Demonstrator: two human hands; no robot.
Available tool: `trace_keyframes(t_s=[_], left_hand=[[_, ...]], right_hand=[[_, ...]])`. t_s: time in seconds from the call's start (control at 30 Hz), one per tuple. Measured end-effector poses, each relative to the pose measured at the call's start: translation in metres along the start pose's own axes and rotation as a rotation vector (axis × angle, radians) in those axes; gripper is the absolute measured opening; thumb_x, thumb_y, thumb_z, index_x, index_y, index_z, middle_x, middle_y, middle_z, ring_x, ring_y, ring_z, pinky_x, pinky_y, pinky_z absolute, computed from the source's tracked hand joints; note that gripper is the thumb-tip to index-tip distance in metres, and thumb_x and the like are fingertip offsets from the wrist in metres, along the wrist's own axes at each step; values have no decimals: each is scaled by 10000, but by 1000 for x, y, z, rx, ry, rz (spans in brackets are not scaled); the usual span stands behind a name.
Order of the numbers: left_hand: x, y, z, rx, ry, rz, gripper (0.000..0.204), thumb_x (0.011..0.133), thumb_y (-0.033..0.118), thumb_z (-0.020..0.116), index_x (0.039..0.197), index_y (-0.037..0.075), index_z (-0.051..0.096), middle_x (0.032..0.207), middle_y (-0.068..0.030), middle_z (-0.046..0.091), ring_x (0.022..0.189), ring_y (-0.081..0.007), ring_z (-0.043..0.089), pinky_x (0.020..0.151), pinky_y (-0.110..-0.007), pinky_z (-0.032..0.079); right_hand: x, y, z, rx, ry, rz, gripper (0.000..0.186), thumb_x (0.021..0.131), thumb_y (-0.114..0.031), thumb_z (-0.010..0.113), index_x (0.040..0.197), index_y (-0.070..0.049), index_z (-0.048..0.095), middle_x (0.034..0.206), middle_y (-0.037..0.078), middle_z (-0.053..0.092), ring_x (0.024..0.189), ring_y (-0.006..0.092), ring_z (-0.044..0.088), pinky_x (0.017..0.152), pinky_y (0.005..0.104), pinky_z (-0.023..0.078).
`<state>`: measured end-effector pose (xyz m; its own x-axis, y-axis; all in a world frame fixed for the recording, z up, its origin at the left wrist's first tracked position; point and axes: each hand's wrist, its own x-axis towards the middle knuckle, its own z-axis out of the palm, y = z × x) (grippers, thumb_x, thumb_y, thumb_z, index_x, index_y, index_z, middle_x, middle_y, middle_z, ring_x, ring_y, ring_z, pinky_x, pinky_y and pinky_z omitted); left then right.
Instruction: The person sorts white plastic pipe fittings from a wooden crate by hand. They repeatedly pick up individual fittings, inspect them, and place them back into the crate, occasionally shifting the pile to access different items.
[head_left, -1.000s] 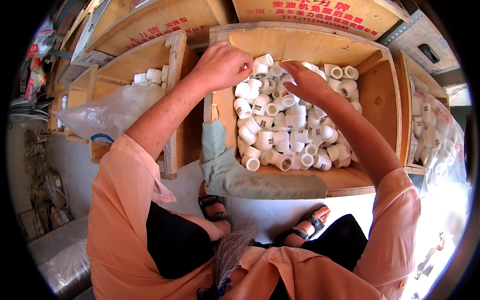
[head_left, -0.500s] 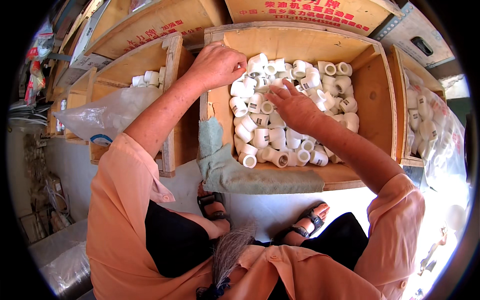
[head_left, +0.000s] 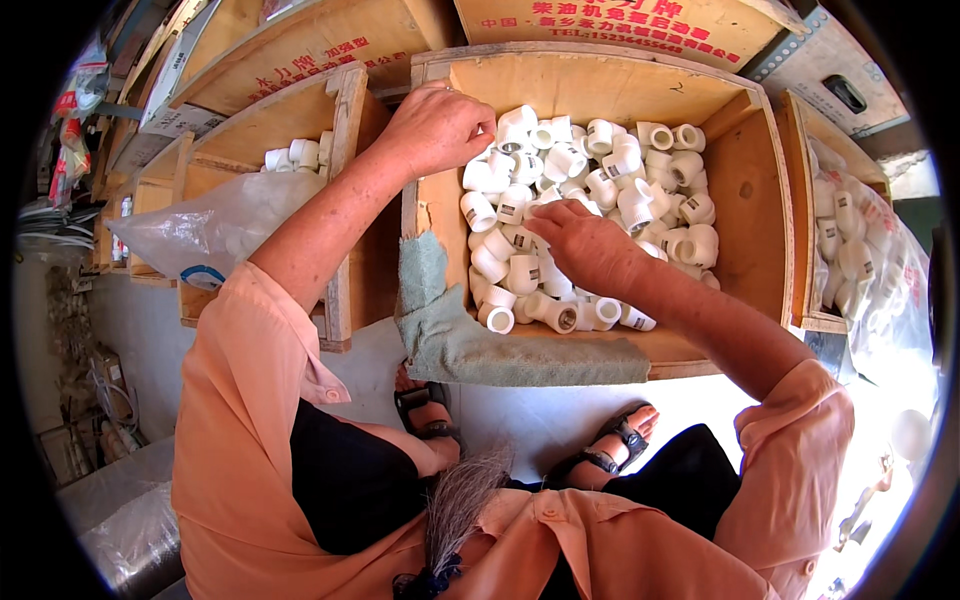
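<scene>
A wooden box (head_left: 745, 190) holds a heap of white plastic pipe elbows (head_left: 510, 205), some with small dark labels. My left hand (head_left: 440, 125) lies across the box's left side near the far corner, its fingers curled in; whatever they close on is hidden. Bent at the knuckles, my right hand (head_left: 590, 245) reaches into the middle of the heap with its fingertips down among the elbows. The hand's back hides what those fingers touch.
A grey-green cloth (head_left: 520, 352) covers the box's near left corner and front edge. Left stands another wooden box (head_left: 340, 200) with a clear plastic bag (head_left: 210, 230) and white fittings. To the right, a bag of fittings (head_left: 855, 235) sits in a box. More wooden boxes (head_left: 320, 65) line the back.
My right hand has moved slightly nearer and its fingers have bent down into the heap. Several elbows around it have shifted. My left hand stays in nearly the same place.
</scene>
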<state>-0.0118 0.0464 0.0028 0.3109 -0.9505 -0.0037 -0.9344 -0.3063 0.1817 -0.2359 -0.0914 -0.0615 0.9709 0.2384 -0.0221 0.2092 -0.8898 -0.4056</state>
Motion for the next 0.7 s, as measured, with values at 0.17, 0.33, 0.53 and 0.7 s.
trace_keyframes(t_s=[0.17, 0.33, 0.53, 0.7], left_hand=[[-1, 0, -2, 0, -1, -4, 108, 822, 202, 663, 851, 104, 696, 809, -53, 706, 827, -268, 652, 848, -390, 471], [1, 0, 0, -24, 17, 11, 112, 824, 206, 643, 842, 112, 702, 792, -59, 702, 818, -271, 650, 861, -395, 464], [0, 0, 1, -34, 26, 0, 125, 827, 214, 634, 832, 115, 710, 777, -65, 700, 812, -278, 647, 866, -398, 464], [1, 0, 0, -31, 44, 11, 143, 825, 235, 639, 840, 125, 727, 771, -72, 700, 815, -293, 643, 820, -413, 488]], right_hand=[[11, 1, -6, 39, -6, 11, 426, 844, -36, 553, 1269, -61, 579, 1250, 119, 588, 1144, 302, 576, 931, 397, 522], [34, -13, -3, 12, 52, -91, 445, 860, -74, 579, 1305, -68, 570, 1279, 129, 587, 1125, 299, 595, 954, 394, 502], [42, -38, 9, 85, -115, -2, 446, 823, -43, 566, 1269, -40, 574, 1297, 187, 562, 1135, 317, 590, 944, 406, 503], [15, -34, 23, 14, 36, -213, 434, 826, -89, 605, 1257, -50, 585, 1344, 157, 561, 1206, 299, 568, 967, 375, 503]])
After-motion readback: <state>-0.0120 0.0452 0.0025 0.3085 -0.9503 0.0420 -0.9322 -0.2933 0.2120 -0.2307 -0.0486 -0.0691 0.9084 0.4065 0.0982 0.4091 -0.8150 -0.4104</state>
